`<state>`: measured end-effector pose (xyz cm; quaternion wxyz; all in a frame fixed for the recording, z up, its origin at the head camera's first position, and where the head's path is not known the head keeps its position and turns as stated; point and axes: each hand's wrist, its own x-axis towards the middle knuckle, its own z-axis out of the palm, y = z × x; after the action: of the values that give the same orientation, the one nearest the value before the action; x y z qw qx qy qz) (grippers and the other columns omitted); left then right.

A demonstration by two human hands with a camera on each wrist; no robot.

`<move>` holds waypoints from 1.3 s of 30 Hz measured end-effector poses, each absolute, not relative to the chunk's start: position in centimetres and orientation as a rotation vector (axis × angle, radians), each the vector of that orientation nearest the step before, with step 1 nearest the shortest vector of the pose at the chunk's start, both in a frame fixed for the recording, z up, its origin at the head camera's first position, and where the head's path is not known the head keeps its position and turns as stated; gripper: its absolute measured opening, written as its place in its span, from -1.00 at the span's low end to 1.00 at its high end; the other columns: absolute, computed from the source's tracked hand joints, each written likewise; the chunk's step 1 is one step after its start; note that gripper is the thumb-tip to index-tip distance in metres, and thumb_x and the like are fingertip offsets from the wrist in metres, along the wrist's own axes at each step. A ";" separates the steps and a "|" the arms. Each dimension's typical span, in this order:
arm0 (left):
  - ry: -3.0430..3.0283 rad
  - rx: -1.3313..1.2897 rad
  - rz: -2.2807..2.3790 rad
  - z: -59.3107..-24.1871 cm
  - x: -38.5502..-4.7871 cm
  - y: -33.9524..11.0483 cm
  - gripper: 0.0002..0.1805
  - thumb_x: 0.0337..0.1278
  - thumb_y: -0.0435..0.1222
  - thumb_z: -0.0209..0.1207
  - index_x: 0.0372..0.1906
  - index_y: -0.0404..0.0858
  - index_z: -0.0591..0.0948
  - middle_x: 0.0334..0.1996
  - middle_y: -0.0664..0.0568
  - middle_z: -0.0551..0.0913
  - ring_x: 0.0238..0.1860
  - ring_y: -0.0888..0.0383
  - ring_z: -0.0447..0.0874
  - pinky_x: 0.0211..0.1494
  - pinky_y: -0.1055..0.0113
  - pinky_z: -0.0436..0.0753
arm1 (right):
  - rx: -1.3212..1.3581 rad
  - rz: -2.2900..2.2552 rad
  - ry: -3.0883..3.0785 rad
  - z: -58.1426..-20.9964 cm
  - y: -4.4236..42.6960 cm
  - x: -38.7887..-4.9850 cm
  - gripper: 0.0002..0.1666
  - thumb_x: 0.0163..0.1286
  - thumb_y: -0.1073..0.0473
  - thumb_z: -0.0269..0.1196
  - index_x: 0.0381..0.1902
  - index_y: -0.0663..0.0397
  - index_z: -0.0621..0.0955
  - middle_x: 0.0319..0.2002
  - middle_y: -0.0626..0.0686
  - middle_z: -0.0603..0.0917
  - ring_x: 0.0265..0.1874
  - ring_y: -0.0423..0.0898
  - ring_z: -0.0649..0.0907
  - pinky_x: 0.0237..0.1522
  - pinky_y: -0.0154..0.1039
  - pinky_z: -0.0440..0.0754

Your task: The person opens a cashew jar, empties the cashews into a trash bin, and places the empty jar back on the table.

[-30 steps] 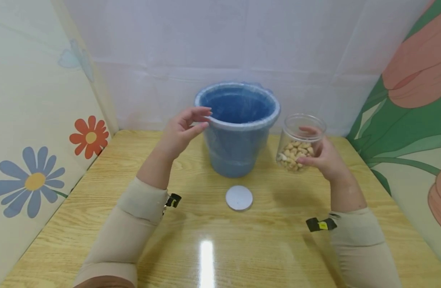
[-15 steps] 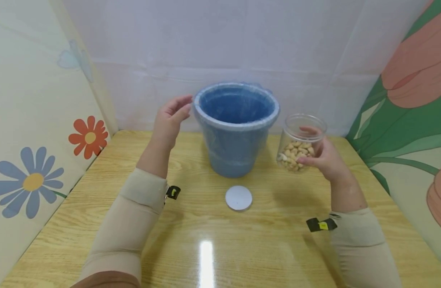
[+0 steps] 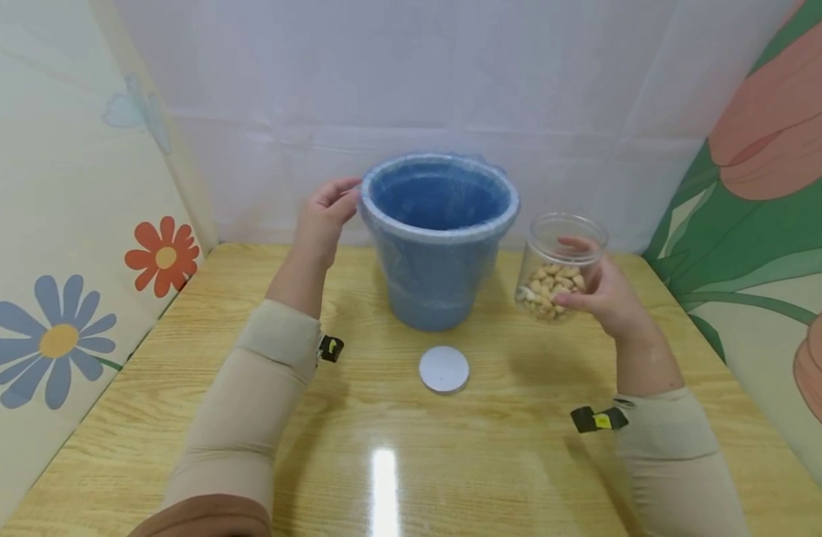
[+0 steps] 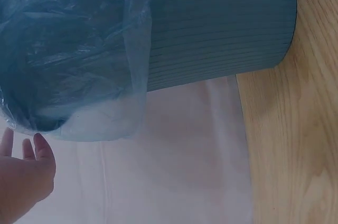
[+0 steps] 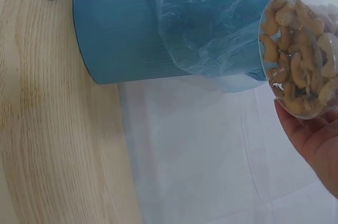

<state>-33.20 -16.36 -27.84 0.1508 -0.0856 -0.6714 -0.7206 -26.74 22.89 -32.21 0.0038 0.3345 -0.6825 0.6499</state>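
A clear jar of cashew nuts is in my right hand, which grips it from the right side, above the table. The jar's mouth has no cover on it; its nuts also show large in the right wrist view. My left hand is at the left rim of a blue bin, with its fingertips at or very near the edge. In the left wrist view, relaxed fingers reach up toward that rim. A thin see-through plastic bag lines the bin and folds down over its outside.
A round white lid lies on the wooden table in front of the bin. White sheeting hangs behind. Flower-printed panels stand along both sides.
My left hand has moved from in front of the bin's left rim to its outer left side, then slightly right toward the rim. The right hand and jar have hardly moved.
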 end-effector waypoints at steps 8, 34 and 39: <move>-1.947 -0.245 -2.102 -28.1 -33.8 -15.8 -0.63 0.13 -0.31 0.15 0.03 -0.40 0.52 0.07 -0.10 0.48 0.10 0.11 0.41 0.22 0.27 0.38 | 1.048 2.040 -2.138 -32.3 23.1 -26.9 -0.13 0.04 0.59 0.17 0.30 0.19 0.13 0.10 0.14 0.34 -0.13 -0.07 0.55 -0.21 -0.28 0.63; -1.852 -0.080 -2.430 -27.4 -34.1 -15.9 -0.60 0.10 -0.38 0.18 0.09 -0.26 0.48 0.00 -0.09 0.47 -0.12 0.16 0.50 0.05 0.31 0.48 | 0.984 2.002 -2.181 -30.8 23.7 -27.2 -0.13 0.05 0.59 0.15 0.30 0.07 0.16 0.08 0.14 0.32 -0.15 -0.08 0.55 -0.23 -0.30 0.63; -1.854 -0.068 -2.479 -27.5 -34.2 -16.0 -0.59 0.08 -0.40 0.19 0.09 -0.23 0.47 -0.14 -0.05 0.48 -0.21 0.17 0.51 -0.02 0.35 0.49 | 0.967 1.984 -2.199 -30.0 24.0 -27.4 -0.14 0.08 0.60 0.14 0.30 0.03 0.16 0.08 0.17 0.34 -0.20 -0.09 0.58 -0.27 -0.30 0.64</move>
<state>-34.19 -16.04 -27.45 0.0225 -0.0219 -0.5986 -0.8004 -27.44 23.97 -30.04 0.0130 0.3103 -0.7059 0.6366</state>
